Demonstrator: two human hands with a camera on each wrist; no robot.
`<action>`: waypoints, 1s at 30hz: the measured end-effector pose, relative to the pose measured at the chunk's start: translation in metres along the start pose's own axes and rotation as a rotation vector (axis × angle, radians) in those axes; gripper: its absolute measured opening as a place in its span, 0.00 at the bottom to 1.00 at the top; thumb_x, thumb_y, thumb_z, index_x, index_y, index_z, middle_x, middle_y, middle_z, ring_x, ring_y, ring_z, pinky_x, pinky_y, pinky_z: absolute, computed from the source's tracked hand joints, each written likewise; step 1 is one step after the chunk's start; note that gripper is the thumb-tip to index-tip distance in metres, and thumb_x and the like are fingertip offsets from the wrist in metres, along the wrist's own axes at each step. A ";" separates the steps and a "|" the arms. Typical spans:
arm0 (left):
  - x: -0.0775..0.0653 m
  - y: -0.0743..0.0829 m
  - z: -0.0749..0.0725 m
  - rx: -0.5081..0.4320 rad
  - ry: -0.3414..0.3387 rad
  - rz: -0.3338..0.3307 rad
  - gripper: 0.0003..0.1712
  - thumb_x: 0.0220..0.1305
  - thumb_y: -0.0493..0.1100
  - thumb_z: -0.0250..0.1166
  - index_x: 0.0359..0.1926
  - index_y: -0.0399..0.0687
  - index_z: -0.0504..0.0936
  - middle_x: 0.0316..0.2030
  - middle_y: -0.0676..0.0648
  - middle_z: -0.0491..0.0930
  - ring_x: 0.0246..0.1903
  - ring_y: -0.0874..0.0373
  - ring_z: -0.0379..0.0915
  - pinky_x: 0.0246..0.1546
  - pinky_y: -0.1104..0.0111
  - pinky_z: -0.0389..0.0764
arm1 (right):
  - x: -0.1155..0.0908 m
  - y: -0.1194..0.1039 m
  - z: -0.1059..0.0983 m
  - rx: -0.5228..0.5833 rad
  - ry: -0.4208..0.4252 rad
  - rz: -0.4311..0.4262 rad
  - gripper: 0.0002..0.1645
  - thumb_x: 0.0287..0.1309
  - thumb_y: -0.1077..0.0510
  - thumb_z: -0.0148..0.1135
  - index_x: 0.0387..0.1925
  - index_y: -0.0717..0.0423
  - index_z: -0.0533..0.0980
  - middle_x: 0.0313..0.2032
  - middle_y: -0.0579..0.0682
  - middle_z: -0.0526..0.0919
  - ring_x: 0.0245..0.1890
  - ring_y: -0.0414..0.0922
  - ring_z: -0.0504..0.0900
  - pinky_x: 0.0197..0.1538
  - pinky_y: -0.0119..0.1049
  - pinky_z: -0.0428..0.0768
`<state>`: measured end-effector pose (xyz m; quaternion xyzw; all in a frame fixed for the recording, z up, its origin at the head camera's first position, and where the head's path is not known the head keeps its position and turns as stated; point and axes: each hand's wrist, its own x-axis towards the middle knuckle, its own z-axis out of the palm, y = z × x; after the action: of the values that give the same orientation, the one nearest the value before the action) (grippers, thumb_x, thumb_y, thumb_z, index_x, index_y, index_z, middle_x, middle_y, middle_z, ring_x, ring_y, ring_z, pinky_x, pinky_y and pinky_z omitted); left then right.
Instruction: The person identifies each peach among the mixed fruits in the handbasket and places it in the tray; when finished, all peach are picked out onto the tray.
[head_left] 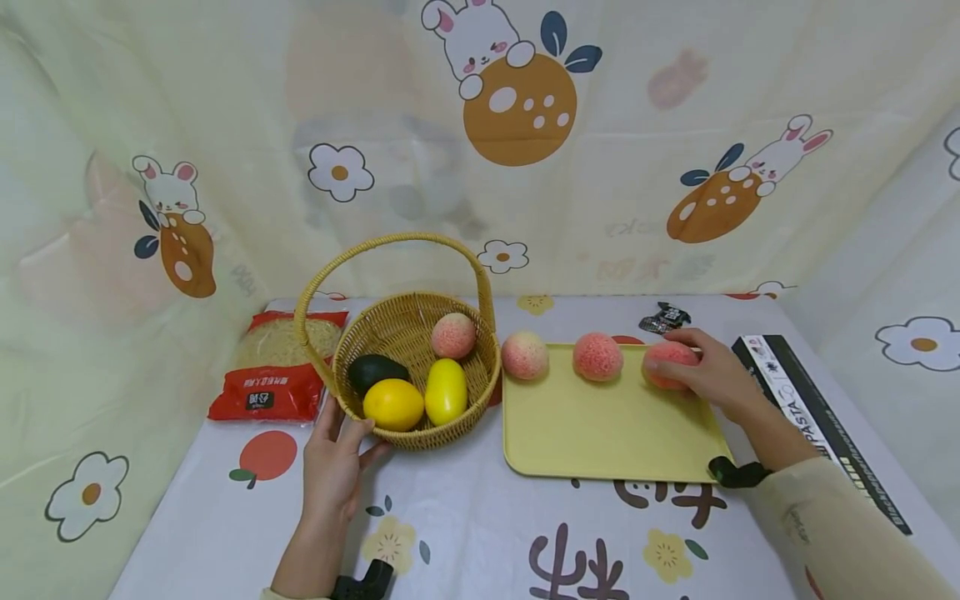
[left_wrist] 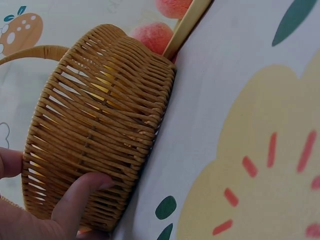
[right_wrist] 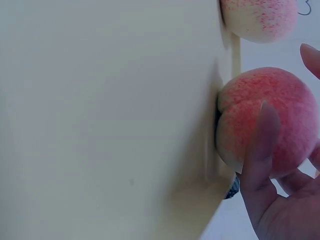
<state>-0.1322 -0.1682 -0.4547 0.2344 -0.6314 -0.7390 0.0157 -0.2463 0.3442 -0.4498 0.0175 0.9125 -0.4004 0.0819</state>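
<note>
My right hand (head_left: 712, 372) holds a pink peach (head_left: 670, 365) at the back right of a yellow tray (head_left: 607, 433). In the right wrist view, the thumb lies across that peach's side and the fingers curve behind it. Two more peaches, a paler one (head_left: 525, 356) and a pinker one (head_left: 597, 357), sit along the tray's back edge. My left hand (head_left: 335, 462) grips the front left of a woven basket (head_left: 435, 437), its thumb pressed to the wall. Inside the basket lie a peach (head_left: 453, 336), a dark green avocado (head_left: 377, 373), a lemon (head_left: 393, 405) and a longer yellow fruit (head_left: 446, 392).
The basket's tall handle (head_left: 405, 237) arches over its left and back. A red noodle packet (head_left: 273, 383) lies left of it. Right of the tray is a long black pasta box (head_left: 817, 425), and behind the tray a small black wrapper (head_left: 665, 317). Printed curtains hang behind.
</note>
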 end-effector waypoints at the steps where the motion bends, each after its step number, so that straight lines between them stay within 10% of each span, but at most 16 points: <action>1: 0.000 0.000 0.000 -0.001 0.000 -0.001 0.49 0.71 0.42 0.63 0.82 0.83 0.52 0.84 0.60 0.52 0.70 0.48 0.70 0.53 0.59 0.89 | -0.002 0.000 -0.002 0.004 0.005 -0.003 0.55 0.64 0.34 0.70 0.79 0.59 0.60 0.67 0.69 0.71 0.53 0.60 0.77 0.38 0.33 0.87; 10: 0.000 0.000 0.001 0.006 0.002 0.008 0.48 0.72 0.42 0.63 0.82 0.85 0.53 0.84 0.60 0.53 0.69 0.48 0.70 0.52 0.60 0.89 | -0.030 -0.008 -0.017 0.023 0.122 -0.033 0.54 0.67 0.37 0.68 0.81 0.57 0.56 0.76 0.72 0.62 0.69 0.72 0.68 0.34 0.34 0.89; 17: -0.001 0.000 -0.001 0.003 -0.002 0.008 0.48 0.72 0.42 0.63 0.82 0.84 0.52 0.84 0.59 0.53 0.70 0.48 0.70 0.53 0.60 0.89 | -0.062 -0.029 -0.021 0.058 0.193 -0.069 0.45 0.69 0.43 0.68 0.78 0.56 0.62 0.65 0.66 0.75 0.45 0.39 0.83 0.34 0.33 0.89; 23: 0.000 -0.001 -0.002 -0.007 -0.005 0.006 0.48 0.72 0.42 0.63 0.82 0.85 0.52 0.84 0.60 0.52 0.70 0.48 0.70 0.53 0.59 0.89 | -0.085 -0.057 -0.015 0.149 0.175 -0.164 0.23 0.72 0.52 0.66 0.58 0.64 0.76 0.41 0.40 0.82 0.33 0.36 0.84 0.35 0.32 0.89; 30: 0.000 -0.001 -0.001 -0.002 -0.006 0.011 0.49 0.71 0.41 0.63 0.82 0.85 0.52 0.84 0.60 0.52 0.70 0.47 0.70 0.52 0.60 0.89 | -0.098 -0.113 0.000 0.275 0.089 -0.337 0.16 0.70 0.62 0.66 0.28 0.63 0.72 0.23 0.46 0.79 0.21 0.47 0.77 0.23 0.35 0.82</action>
<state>-0.1320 -0.1690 -0.4558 0.2289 -0.6319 -0.7403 0.0181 -0.1611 0.2707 -0.3520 -0.1067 0.8421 -0.5278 -0.0299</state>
